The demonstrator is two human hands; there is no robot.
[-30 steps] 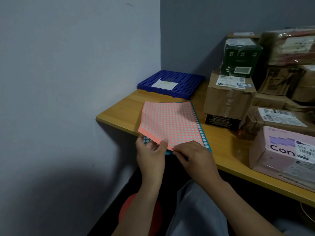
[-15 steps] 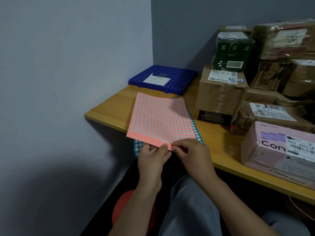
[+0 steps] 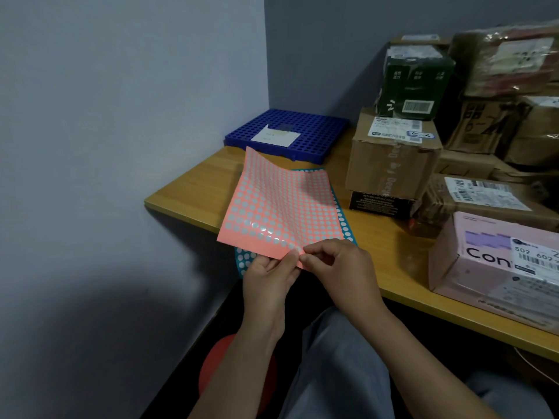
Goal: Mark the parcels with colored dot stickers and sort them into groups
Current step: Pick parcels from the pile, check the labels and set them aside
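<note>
Presently noted at the far left rear of the wooden table (image 3: pixel 193 192): a blue perforated plastic tray (image 3: pixel 314 131) carrying a white paper slip (image 3: pixel 276 137). Found next, flat on the near table edge, a teal sheet of pale dot stickers (image 3: pixel 244 263), mostly covered. Found over it a pink sheet of pale round dot stickers (image 3: pixel 281 204), raised and bowed, far corner in the air, near corner held between both hands.

Recorded left hand (image 3: pixel 266 281) pinching that near edge, thumb on top, fingers curled beneath. Recorded right hand (image 3: pixel 341 267) curled, thumb and forefinger nipped on the same corner, touching the left thumb; lifting of a dot not discernible.

Judged as picking one dot off the pink sheet. Recommend: keep the left pinch firm just beside the chosen dot, bend the backing away there, catch the rim with a nail, peel slowly, and handle by the rim only to spare the adhesive.

Noted at right, no dots visible on any: a brown cardboard parcel (image 3: pixel 390 164), a dark green box (image 3: pixel 414 83) above it, and a pink parcel with a printed label (image 3: pixel 490 267) at the near table edge.
</note>
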